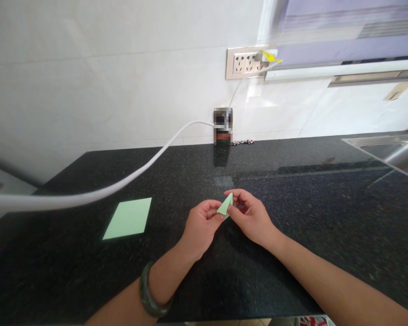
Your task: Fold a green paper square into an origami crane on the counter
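Observation:
A small piece of folded green paper (pixel 225 204) is held between both hands above the dark counter. My left hand (pixel 202 225) pinches its lower left corner between thumb and fingers. My right hand (pixel 250 216) grips its right side, the thumb in front and the fingers behind the top. The paper's folds form a pointed shape, partly covered by the fingers. Flat on the counter to the left lies a stack or sheet of green paper (pixel 128 218), touched by neither hand.
A phone-like upright object (pixel 223 127), blurred out, leans at the wall with a beaded strap (pixel 244 142) beside it. A white cable (pixel 132 177) crosses the left side. A wall socket (pixel 238 64) is above; a metal sink (pixel 403 151) is at right.

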Demonstrator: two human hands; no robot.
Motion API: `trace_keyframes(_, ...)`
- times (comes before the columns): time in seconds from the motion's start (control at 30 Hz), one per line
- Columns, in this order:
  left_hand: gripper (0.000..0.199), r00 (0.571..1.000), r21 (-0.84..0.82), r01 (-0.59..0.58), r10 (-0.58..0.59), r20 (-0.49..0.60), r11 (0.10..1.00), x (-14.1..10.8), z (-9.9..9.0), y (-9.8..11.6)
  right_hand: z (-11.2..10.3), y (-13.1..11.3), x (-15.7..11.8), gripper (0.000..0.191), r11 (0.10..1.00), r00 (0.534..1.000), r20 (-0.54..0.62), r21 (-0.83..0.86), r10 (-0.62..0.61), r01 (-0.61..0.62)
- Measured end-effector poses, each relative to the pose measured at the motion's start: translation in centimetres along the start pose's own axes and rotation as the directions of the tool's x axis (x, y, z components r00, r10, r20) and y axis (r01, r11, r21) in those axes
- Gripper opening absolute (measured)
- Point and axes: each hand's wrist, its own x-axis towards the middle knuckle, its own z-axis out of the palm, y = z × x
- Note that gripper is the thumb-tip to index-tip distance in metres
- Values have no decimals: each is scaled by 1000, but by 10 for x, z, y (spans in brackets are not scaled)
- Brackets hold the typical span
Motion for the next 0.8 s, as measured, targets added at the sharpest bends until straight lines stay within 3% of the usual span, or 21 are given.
trace_keyframes(0.33,16,997,-111,74,-74,1,991,2,-4,-3,-10,-4,2,31,999,999,54,34,9,-10)
trace_keyframes(0.47,17,996,-153,84,-84,6,985,2,-4,-3,-12,-1,6,16,986,999,28,159,36,-40)
trace_keyframes(0.57,17,996,-170,85,-85,6,982,2,-4,-3,-14,-1,7,4,996,999,2,75,54,-54)
trace_keyframes(0.8,17,997,-157,69,-72,-9,985,1,-3,-1,-12,-4,4,16,997,999,-2,-74,34,-35)
